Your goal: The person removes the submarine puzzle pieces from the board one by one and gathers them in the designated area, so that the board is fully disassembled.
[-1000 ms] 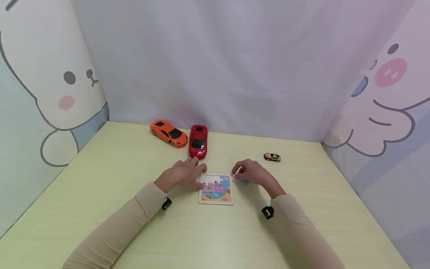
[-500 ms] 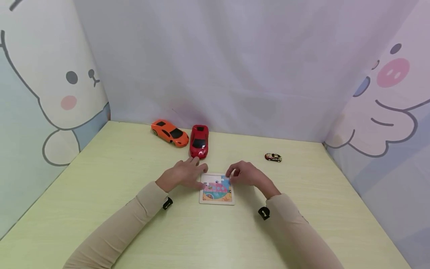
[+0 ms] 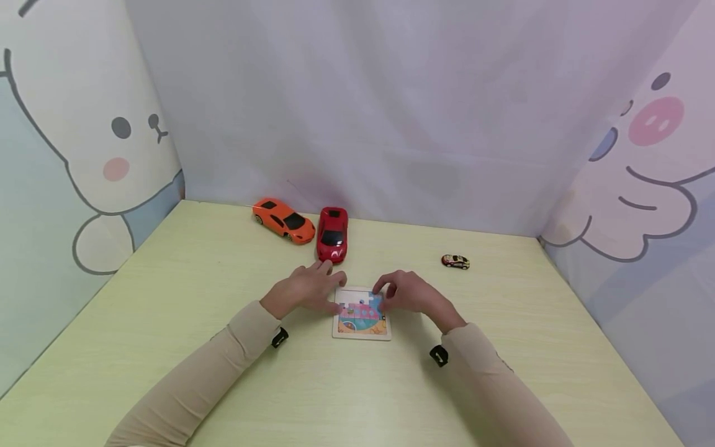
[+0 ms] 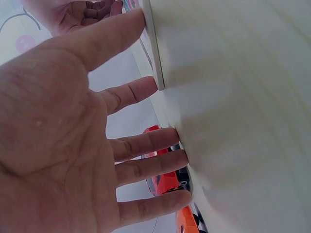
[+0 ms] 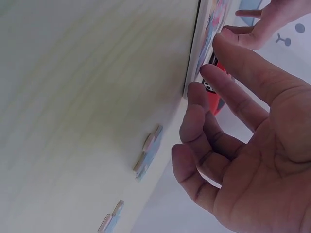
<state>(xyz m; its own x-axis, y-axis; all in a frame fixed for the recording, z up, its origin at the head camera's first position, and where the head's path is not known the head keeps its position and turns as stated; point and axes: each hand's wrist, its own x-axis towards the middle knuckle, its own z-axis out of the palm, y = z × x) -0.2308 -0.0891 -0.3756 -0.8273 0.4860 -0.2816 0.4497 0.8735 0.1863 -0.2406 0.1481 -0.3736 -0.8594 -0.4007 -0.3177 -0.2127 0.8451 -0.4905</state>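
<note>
A small square jigsaw puzzle (image 3: 362,337) in a pale wooden frame lies mid-table, with pink, blue and sandy printed pieces and a white bare patch at its upper left. My left hand (image 3: 304,290) is spread at its left side, thumb and index fingertip touching the frame's edge in the left wrist view. At the upper right corner, my right hand (image 3: 410,293) has thumb and index fingertips apart on the blue corner area, the other fingers loosely bent. Two loose puzzle pieces, one nearer (image 5: 149,151) and one farther piece (image 5: 111,218), lie below the right hand, hidden in the head view.
A red toy car (image 3: 332,236) stands just beyond my left fingertips, beside an orange toy car (image 3: 283,221). Farther right sits a small patterned toy car (image 3: 455,261). A pale curtain (image 3: 357,112) closes off the back of the table, and printed cartoon walls flank it.
My right hand has moved left, from beside the loose blue piece onto the puzzle's upper right corner. The left hand stays at the frame's left side.
</note>
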